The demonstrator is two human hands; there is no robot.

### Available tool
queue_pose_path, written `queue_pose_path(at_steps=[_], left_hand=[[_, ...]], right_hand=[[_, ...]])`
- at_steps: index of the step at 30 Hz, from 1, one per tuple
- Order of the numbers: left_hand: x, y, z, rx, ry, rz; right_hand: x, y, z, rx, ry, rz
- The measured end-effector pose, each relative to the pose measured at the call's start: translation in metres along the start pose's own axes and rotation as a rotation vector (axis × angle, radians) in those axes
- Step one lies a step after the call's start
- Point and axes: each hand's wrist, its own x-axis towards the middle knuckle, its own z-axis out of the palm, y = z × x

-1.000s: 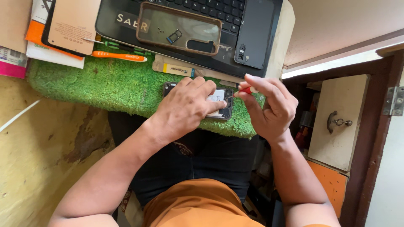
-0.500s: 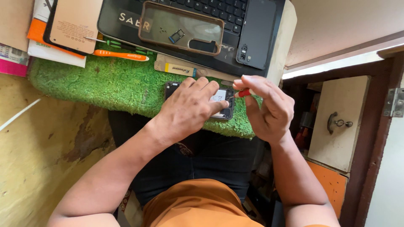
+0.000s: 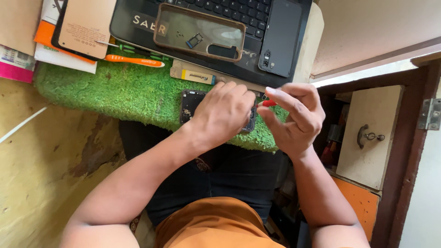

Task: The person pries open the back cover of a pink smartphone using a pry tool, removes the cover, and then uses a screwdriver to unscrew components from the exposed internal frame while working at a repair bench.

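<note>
An opened black phone lies on a green grass-like mat, its insides facing up. My left hand rests flat over most of it and holds it down. My right hand is just to the right of the phone, fingers pinched around a small red-handled screwdriver whose tip points toward the phone's right edge. The tip itself is hidden behind my left hand.
A dark laptop at the mat's far edge carries a clear phone case and a black back cover. An orange-handled tool, a tan case and papers lie left. A cabinet door stands right.
My left hand has slid further over the phone and now covers its light part. My right hand with the red screwdriver has shifted slightly.
</note>
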Motion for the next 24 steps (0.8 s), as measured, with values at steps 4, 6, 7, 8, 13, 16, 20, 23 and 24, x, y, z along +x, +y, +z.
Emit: queue_pose_path(at_steps=[4, 6, 7, 8, 13, 16, 20, 23, 24], left_hand=[[0.008, -0.002, 0.016, 0.077, -0.014, 0.011], [0.011, -0.002, 0.022, 0.085, -0.014, 0.024], [0.012, -0.002, 0.024, 0.099, -0.007, 0.023], [0.013, -0.001, 0.026, 0.116, -0.001, 0.024], [0.017, -0.001, 0.028, 0.146, -0.068, -0.002], [0.019, 0.000, 0.025, 0.169, -0.136, -0.021], [0.022, 0.004, 0.022, 0.175, -0.159, -0.053], [0.023, 0.007, 0.021, 0.244, -0.216, -0.031], [0.023, 0.008, 0.021, 0.266, -0.237, -0.020]], right_hand=[[-0.005, 0.001, -0.001, 0.062, 0.006, 0.068], [-0.007, 0.000, -0.002, 0.123, -0.016, 0.122], [-0.008, -0.001, -0.001, 0.122, -0.009, 0.113], [-0.008, -0.002, 0.000, 0.122, 0.002, 0.104], [-0.009, 0.000, 0.006, -0.074, 0.106, 0.110], [-0.011, 0.001, 0.003, 0.055, 0.049, 0.120], [-0.015, 0.000, -0.003, 0.231, 0.041, 0.146], [-0.016, -0.001, -0.008, 0.340, 0.117, 0.158], [-0.017, 0.000, -0.011, 0.344, 0.136, 0.158]])
